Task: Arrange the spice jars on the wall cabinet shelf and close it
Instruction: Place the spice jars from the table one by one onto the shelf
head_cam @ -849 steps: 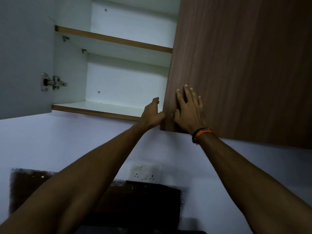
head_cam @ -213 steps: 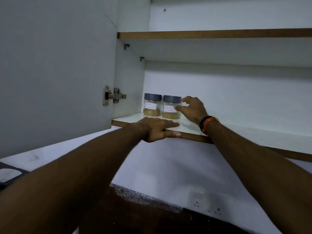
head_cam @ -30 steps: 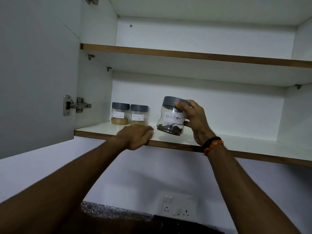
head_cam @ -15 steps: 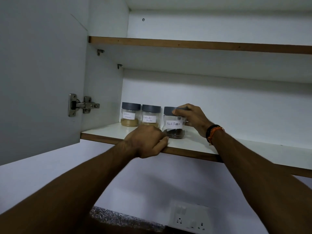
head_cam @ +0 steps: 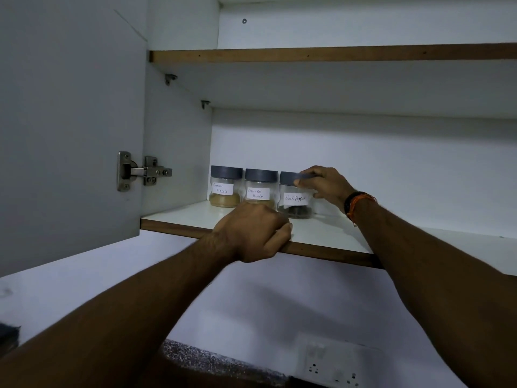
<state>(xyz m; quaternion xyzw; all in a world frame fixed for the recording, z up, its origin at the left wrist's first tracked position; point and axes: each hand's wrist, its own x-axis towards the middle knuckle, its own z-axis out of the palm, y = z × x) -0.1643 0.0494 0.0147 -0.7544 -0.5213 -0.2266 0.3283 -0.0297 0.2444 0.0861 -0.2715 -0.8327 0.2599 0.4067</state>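
Centre frame, head view: three spice jars sit in a row on the lower shelf, near the cabinet's left inner wall. Left to right: Garam Masala jar, Coriander Powder jar, Black Pepper jar, nearly touching one another. My right hand reaches in from the right of frame, fingers curled round the Black Pepper jar's grey lid and upper side, jar standing upright on the shelf. My left hand is curled over the shelf's front edge, just below centre, gripping the board. Open door fills the left of frame, hinge visible.

Risks, my read: pulling the right hand out carelessly could drag or tip the Black Pepper jar and knock its neighbour. Closing the door with my left hand on the shelf edge could pinch the fingers.
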